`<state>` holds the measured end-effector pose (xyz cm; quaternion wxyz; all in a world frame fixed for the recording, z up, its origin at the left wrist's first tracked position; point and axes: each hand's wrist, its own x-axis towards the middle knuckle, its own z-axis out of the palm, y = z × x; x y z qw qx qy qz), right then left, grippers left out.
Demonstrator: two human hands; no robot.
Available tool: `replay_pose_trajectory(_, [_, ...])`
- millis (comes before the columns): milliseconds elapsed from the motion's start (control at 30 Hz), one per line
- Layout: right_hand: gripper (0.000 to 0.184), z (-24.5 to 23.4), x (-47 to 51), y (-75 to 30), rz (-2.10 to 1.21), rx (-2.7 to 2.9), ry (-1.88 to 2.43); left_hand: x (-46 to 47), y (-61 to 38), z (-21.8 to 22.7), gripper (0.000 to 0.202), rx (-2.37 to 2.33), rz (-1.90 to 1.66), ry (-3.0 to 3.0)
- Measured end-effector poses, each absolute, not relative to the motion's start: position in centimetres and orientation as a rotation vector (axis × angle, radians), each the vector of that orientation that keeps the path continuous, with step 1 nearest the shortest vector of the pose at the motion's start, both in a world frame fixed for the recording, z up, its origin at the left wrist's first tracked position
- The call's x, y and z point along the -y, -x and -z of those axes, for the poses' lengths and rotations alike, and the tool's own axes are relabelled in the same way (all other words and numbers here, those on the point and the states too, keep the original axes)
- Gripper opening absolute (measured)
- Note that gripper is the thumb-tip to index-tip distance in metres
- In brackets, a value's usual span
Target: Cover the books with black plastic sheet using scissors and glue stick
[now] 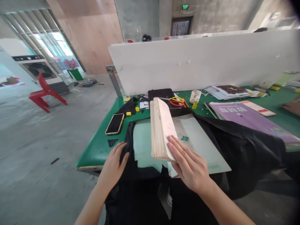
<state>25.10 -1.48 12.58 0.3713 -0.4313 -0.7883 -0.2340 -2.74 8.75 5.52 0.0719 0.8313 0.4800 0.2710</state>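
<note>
A thick book's page block point(161, 131) stands raised and tilted above its spread cover, with my right hand point(191, 164) closed on its lower right edge. My fingers lie across the outer page; the thumb is hidden. Pale green inside cover point(142, 140) shows on the left, bordered by black sheet material, and a greyish-green board point(201, 140) lies on the right with a small dark green scrap point(184, 138) on it. My left hand point(116, 164) rests with fingers stretched and thumb apart on the black sheet point(127, 162) along the cover's left side.
A phone point(114, 124) and yellow caps point(137, 109) lie on the green table point(93, 150). Behind the book are scissors point(177, 101), a glue stick point(195, 102) and a plastic cup point(195, 95). A purple book point(248, 118) lies right; a white partition point(199, 62) stands behind.
</note>
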Motion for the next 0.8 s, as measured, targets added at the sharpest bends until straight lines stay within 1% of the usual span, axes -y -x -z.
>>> replay_pose_trajectory(100, [0.057,-12.8,1.3,-24.1,0.603,2.035,1.111,-6.1,3.1,-5.4,0.040,-1.457,-0.796,-2.444])
replay_pose_trajectory(200, [0.058,-12.7,1.1,-23.5,0.596,1.979,1.128,-6.8,3.2,-5.8,0.040,-1.428,-0.830,-2.426])
replay_pose_trajectory(400, [0.058,-12.7,1.0,-23.7,0.646,1.813,1.247,-14.9,2.0,-5.7,0.046,-1.299,-0.849,-2.475])
replay_pose_trajectory(533, [0.052,-13.7,0.4,-24.2,0.729,1.716,1.337,-20.0,-0.4,-5.1,0.052,-1.193,-0.736,-2.567])
replay_pose_trajectory(667, [0.045,-14.8,-0.4,-25.9,0.798,1.738,1.382,-22.9,-3.6,-4.7,0.060,-1.251,-0.573,-2.637])
replay_pose_trajectory(800, [0.044,-15.5,-0.7,-27.7,0.769,1.829,1.410,-24.0,-6.4,-4.5,0.062,-1.277,-0.539,-2.652])
